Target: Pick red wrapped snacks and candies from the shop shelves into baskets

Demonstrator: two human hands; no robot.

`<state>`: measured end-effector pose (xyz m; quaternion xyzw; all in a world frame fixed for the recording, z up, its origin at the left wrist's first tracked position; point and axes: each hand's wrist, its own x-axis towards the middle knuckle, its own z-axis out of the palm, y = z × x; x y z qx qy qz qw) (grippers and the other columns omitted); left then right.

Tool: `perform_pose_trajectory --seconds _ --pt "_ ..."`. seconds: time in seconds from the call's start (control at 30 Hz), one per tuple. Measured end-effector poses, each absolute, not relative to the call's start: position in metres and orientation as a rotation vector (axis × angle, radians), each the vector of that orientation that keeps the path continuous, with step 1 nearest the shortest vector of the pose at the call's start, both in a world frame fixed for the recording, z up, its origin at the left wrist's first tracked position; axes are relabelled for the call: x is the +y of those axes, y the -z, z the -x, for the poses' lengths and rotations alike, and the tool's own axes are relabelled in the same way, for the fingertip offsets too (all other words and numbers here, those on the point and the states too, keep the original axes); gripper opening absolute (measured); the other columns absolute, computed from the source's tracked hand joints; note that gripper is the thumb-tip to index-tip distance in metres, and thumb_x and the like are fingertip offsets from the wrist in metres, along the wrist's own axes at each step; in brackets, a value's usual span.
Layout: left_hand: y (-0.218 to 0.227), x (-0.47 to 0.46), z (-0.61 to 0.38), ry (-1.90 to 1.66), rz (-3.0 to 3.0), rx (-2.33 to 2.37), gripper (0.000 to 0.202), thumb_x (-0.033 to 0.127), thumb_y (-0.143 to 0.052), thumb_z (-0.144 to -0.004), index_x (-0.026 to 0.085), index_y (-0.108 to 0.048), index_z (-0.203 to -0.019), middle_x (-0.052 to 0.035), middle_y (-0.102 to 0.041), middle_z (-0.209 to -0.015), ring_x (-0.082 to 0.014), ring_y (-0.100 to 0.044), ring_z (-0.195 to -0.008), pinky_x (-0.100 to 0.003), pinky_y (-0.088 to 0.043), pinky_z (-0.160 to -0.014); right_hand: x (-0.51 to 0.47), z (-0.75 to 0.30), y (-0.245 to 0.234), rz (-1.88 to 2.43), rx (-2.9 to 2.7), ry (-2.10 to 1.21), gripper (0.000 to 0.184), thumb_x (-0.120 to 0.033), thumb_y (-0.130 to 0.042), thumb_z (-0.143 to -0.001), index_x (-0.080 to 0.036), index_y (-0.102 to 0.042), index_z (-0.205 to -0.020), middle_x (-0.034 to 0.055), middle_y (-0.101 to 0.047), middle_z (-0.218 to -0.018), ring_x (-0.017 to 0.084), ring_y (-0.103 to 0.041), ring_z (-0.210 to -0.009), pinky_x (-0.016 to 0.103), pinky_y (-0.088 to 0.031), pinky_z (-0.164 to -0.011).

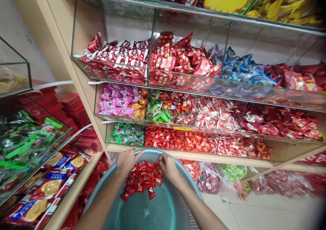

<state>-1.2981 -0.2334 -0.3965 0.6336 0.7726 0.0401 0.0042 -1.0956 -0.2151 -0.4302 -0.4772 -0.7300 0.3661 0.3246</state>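
Note:
A teal plastic basket [115,202] stands below the shelves, with a heap of red-wrapped candies [144,177] against its far inner side. My left hand [127,161] grips the basket's far rim on the left, its thumb lying along the edge. Just inside the rim on the right, my right hand [167,167] has its fingers curled together at the edge of the heap. Whatever lies between those fingers is hidden. Behind the basket, a low shelf bin holds more red-wrapped candies [163,137].
Clear-walled bins hold red-and-white packets [122,58], blue packets [244,68] and purple packets [115,99]. At left are green-wrapped sweets [25,138] and biscuit packs [51,182]. Bagged sweets [209,177] sit under the bottom shelf, above the tiled floor [244,213].

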Motion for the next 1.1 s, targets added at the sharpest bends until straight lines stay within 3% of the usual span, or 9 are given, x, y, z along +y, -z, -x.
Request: perform_pose_trajectory --seconds 0.13,0.4,0.57,0.83,1.1 --pt "0.396 -0.234 1.298 -0.131 -1.987 2.429 0.076 0.064 -0.009 -0.078 0.013 -0.064 -0.088 -0.0158 -0.066 -0.077 -0.0290 -0.062 -0.077 -0.036 -0.044 -0.066 -0.217 1.095 0.434 1.297 -1.980 -0.777 0.013 -0.007 -0.039 -0.066 -0.018 -0.046 -0.067 -0.0009 -0.053 -0.059 0.011 -0.048 -0.055 0.020 -0.034 -0.053" --pt "0.393 -0.235 1.296 -0.130 -1.954 2.435 0.073 0.063 -0.012 -0.079 0.013 -0.064 -0.090 -0.0155 -0.066 -0.078 -0.0293 -0.062 -0.079 -0.037 -0.043 -0.068 -0.217 1.099 0.444 1.400 -1.977 -0.751 0.014 -0.011 -0.040 -0.073 -0.017 -0.052 -0.074 0.0017 -0.057 -0.065 0.014 -0.052 -0.062 0.022 -0.037 -0.059" --pt "0.393 -0.234 1.296 -0.107 -1.925 2.426 0.070 0.063 -0.015 -0.079 0.014 -0.064 -0.090 -0.0156 -0.066 -0.080 -0.0279 -0.062 -0.080 -0.035 -0.043 -0.070 -0.223 1.099 0.437 1.647 -2.097 -0.669 0.018 -0.018 -0.045 -0.077 -0.017 -0.058 -0.089 0.0073 -0.061 -0.085 0.018 -0.054 -0.082 0.025 -0.037 -0.070" --pt "0.394 -0.235 1.297 -0.135 -1.982 2.433 0.073 0.065 -0.013 -0.077 0.014 -0.064 -0.087 -0.0151 -0.066 -0.078 -0.0294 -0.062 -0.077 -0.037 -0.044 -0.067 -0.231 1.099 0.425 1.752 -2.304 -0.702 0.027 -0.022 -0.050 -0.076 -0.018 -0.057 -0.102 0.0095 -0.060 -0.097 0.021 -0.054 -0.092 0.028 -0.038 -0.074" --pt "0.395 -0.233 1.298 -0.137 -1.987 2.422 0.076 0.068 -0.010 -0.075 0.015 -0.064 -0.087 -0.0151 -0.066 -0.076 -0.0299 -0.062 -0.075 -0.038 -0.045 -0.066 -0.231 1.099 0.418 1.718 -2.351 -0.537 0.021 -0.027 -0.045 -0.081 -0.018 -0.059 -0.094 0.0100 -0.063 -0.090 0.021 -0.058 -0.084 0.027 -0.038 -0.067"
